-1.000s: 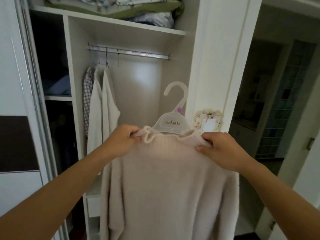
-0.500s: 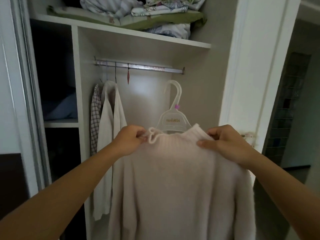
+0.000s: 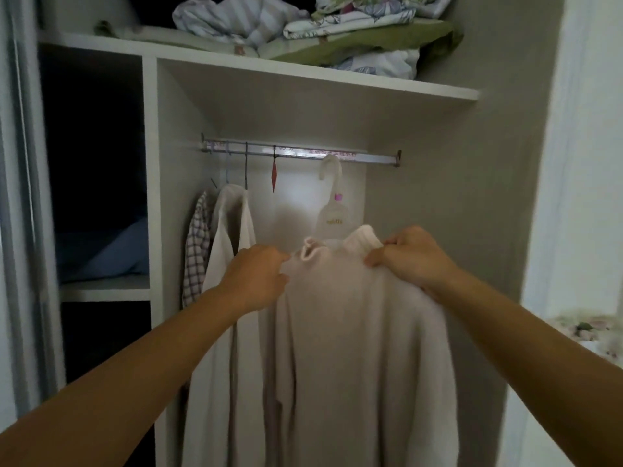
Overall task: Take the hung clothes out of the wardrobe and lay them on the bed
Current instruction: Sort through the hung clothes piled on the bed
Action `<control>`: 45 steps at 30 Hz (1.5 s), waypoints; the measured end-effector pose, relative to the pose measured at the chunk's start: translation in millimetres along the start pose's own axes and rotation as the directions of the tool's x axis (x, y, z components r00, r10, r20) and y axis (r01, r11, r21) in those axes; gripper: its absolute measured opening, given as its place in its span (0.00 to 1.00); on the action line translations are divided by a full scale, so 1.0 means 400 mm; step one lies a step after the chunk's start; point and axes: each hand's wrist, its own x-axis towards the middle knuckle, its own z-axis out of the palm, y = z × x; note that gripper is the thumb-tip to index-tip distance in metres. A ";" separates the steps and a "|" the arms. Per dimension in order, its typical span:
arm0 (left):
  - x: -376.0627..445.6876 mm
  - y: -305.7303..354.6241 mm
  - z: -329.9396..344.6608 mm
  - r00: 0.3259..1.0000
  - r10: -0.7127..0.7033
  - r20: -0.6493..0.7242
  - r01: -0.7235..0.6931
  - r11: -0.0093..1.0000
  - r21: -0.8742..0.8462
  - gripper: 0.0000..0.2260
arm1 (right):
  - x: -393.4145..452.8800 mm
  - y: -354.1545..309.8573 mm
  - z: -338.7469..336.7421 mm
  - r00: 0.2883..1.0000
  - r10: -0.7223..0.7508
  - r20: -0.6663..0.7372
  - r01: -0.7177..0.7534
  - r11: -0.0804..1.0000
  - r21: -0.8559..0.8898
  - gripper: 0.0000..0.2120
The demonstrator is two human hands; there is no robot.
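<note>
Both hands, left hand (image 3: 258, 276) and right hand (image 3: 413, 256), gripping the cream sweater's (image 3: 357, 348) shoulders, are carrying its hanger (image 3: 332, 210) up to the wardrobe rail (image 3: 300, 152), away from the bed.

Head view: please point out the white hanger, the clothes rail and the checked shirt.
white hanger (image 3: 332, 221), head view, on its flat neck plate.
clothes rail (image 3: 364, 157), head view, on the bare bar.
checked shirt (image 3: 197, 244), head view, on its front panel.

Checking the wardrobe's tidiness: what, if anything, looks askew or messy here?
The bedding on the top shelf is bunched in a loose pile, with one part hanging over the shelf's front edge. Below, the sweater, gripped at the shoulders by the left hand and right hand, looks normal. No damage shows.
</note>
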 end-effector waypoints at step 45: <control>0.266 -0.214 -0.038 0.977 0.056 -0.205 -0.058 0.998 -0.006 0.13 | 0.562 -0.249 0.508 1.000 -0.006 0.011 0.004 0.974 0.227 0.15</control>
